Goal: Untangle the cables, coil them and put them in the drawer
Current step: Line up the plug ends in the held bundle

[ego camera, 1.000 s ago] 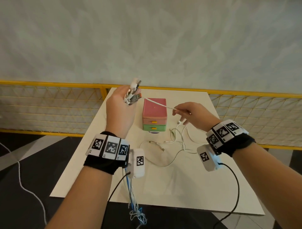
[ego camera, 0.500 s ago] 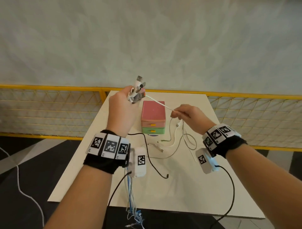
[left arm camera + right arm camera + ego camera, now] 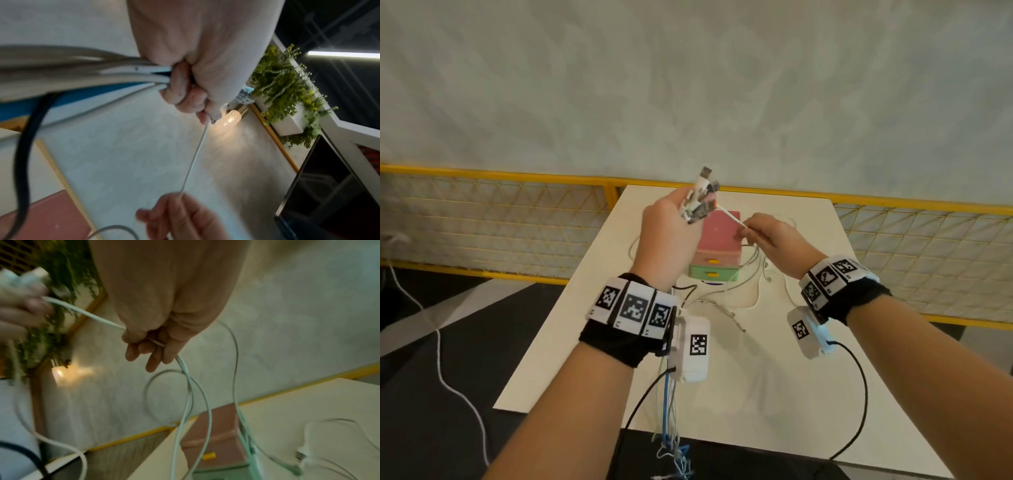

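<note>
Head view: left hand (image 3: pixel 666 236) is raised above and just left of the drawer box (image 3: pixel 717 248), fingers curled round a bundle of cable plugs (image 3: pixel 700 200); right hand (image 3: pixel 774 240), just right of the box, pinches a white cable (image 3: pixel 729 216) stretched taut between the hands. Loose cables (image 3: pixel 726 301) lie on the table (image 3: pixel 756 394) in front of the box. Left wrist view: fingers (image 3: pixel 180 91) clamp several cables (image 3: pixel 82 76). Right wrist view: thumb and fingers (image 3: pixel 148 344) pinch the white cable; strands hang down toward the box (image 3: pixel 213 431).
</note>
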Tool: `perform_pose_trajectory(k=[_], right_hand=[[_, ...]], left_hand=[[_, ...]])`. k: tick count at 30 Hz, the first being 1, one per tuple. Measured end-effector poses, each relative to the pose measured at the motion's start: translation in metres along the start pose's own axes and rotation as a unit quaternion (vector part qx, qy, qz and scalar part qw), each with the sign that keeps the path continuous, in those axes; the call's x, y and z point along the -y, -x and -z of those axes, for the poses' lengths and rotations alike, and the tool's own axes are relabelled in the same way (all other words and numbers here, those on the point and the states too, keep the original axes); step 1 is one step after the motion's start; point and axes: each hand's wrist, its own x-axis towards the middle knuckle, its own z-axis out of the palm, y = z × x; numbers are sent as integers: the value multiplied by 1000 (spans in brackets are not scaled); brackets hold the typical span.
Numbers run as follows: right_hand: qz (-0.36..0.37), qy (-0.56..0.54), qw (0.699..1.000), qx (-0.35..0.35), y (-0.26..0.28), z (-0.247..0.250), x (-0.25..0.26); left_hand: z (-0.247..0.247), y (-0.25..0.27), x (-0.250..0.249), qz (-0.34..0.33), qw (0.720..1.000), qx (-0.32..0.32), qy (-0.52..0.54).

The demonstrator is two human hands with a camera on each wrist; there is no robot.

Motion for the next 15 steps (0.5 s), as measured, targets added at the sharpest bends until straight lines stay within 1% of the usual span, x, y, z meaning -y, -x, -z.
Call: perform_pose_trajectory(k=[3,5,6,8,10,11,13,15], right_hand=[[-43,20,999,18,-3,-11,-21],[-89,37,994,53,-1,-15,-33],[-113,38,990,71,1,-17,-39],[-146,23,986,81,2,-18,-47],[-156,-1,986,56,-2,-16,-46],[-154,-9,987,39,-5,-14,-43],[-136,-11,991,7,-12,-11,-36],[-104,-20,994,-15,-19,-7,-25]], left_hand=[[12,-1,-4,3,996,-74,53],[20,-5,-4,17,988,-120,97],[24,-9,-2,25,985,-132,106],[29,-13,4,34,988,-125,83],[29,-13,9,23,994,-106,34],[28,-12,10,2,995,-101,18],[21,-7,8,-52,995,-82,21],[7,-4,3,-84,996,-36,18]])
